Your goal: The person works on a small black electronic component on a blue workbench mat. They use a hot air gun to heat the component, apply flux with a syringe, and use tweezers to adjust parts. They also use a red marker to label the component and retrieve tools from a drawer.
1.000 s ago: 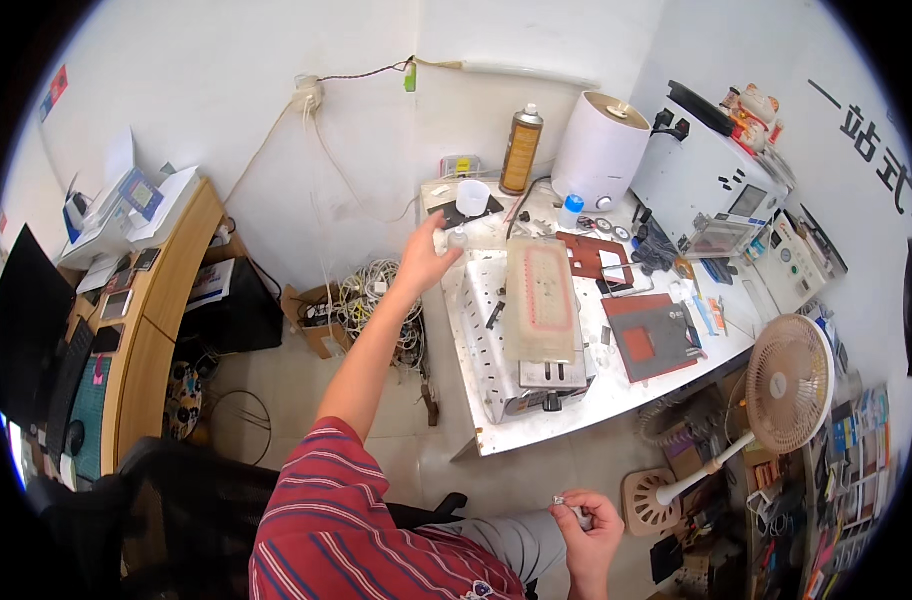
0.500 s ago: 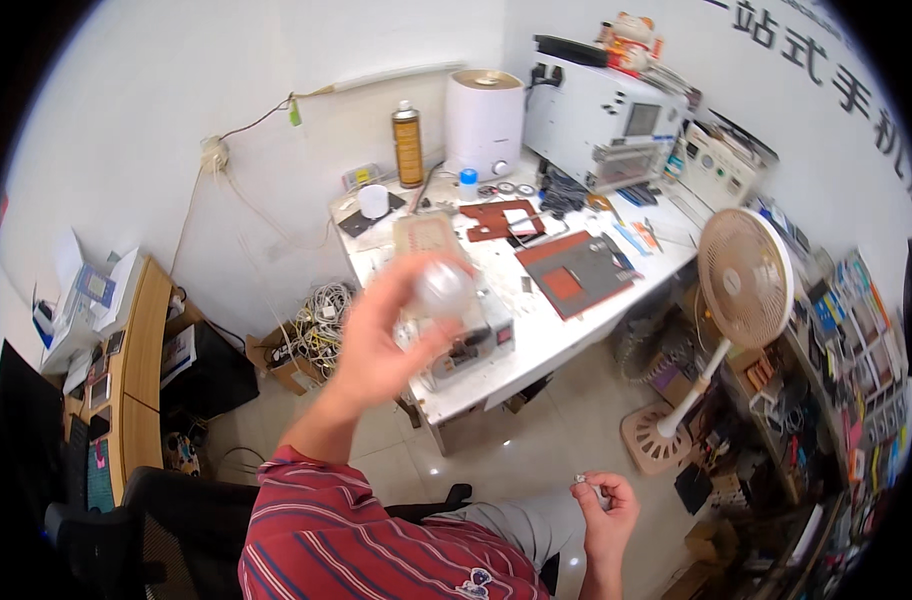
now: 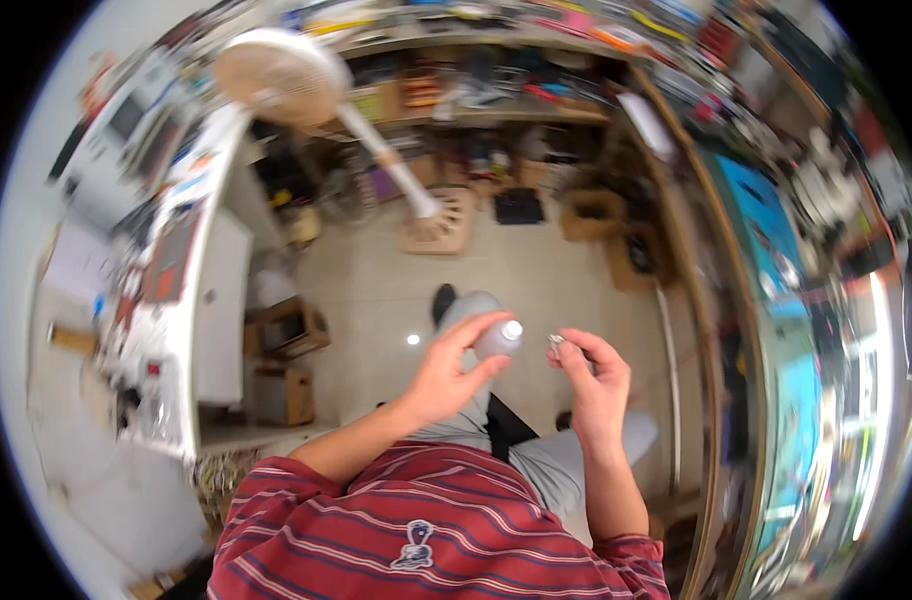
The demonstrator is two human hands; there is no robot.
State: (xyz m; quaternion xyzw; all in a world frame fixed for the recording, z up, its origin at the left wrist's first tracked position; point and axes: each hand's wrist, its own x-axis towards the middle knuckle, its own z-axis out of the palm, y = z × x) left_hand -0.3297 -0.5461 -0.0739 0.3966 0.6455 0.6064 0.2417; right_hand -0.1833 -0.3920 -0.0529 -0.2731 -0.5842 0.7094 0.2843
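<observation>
Overhead, the view takes in a cluttered workroom: a pale floor (image 3: 536,260) in the middle, a long white tabletop (image 3: 208,250) running down the left side with red mats and small gear blurred along it, and a shelf (image 3: 496,45) along the far edge packed with boxes and tools too smeared to tell apart. A standing fan (image 3: 276,75) leans in from the upper left, its pole reaching down to a round base (image 3: 438,222) on the floor, near the far end of the tabletop. Cardboard boxes (image 3: 596,215) sit on the floor beside that base, and a brown crate (image 3: 288,328) stands under the tabletop's near edge. The person, in a red striped shirt (image 3: 426,530), sits facing away from the tabletop with both hands raised over the lap. The left hand (image 3: 446,375) has its grip wrapped around a small grey bottle (image 3: 481,322), fingers and thumb closed on its body, the white cap (image 3: 512,329) pointing toward the other hand. The right hand (image 3: 594,380) pinches a tiny metal piece (image 3: 556,341) between thumb and fingertips, held just beside the cap but apart from it. It seems the two are being brought together, bottle and small piece, in mid-air rather than on any surface. Joining them would call for a steady bottle and a fine, careful approach from the right, since the piece is small and the pinch narrow.
</observation>
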